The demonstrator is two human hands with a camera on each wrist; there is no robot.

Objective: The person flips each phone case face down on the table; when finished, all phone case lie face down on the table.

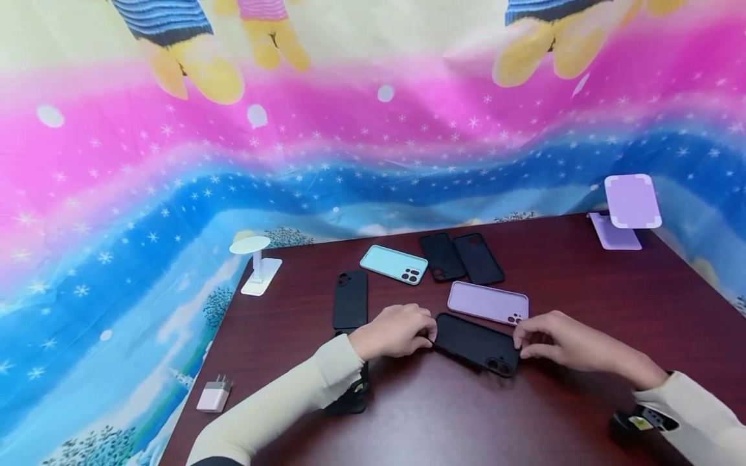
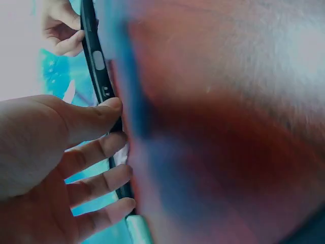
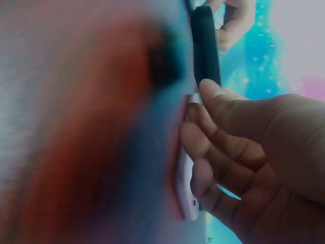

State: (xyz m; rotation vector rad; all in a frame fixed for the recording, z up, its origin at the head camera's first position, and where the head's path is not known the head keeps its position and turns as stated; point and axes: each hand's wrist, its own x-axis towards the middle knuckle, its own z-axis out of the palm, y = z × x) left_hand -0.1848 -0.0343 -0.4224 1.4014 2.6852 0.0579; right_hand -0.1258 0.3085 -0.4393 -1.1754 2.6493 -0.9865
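A black phone case [image 1: 474,343] lies slanted on the dark red table [image 1: 583,291], camera cutout toward the right. My left hand [image 1: 430,333] pinches its left end. In the left wrist view the thumb [image 2: 101,109] and fingers press on the thin edge of the black case [image 2: 99,66]. My right hand [image 1: 519,343] pinches the camera end. The right wrist view shows my right hand's fingers [image 3: 203,132] curled at the edge of the black case [image 3: 205,46], with the lilac case [image 3: 185,183] close beside them.
A lilac case [image 1: 488,302] lies just behind the held one. Farther back are a light blue case [image 1: 393,263] and two black cases [image 1: 460,257]; another black case [image 1: 350,299] is left. A white stand [image 1: 254,262], a purple stand [image 1: 626,210] and a white charger [image 1: 213,393] sit near the edges.
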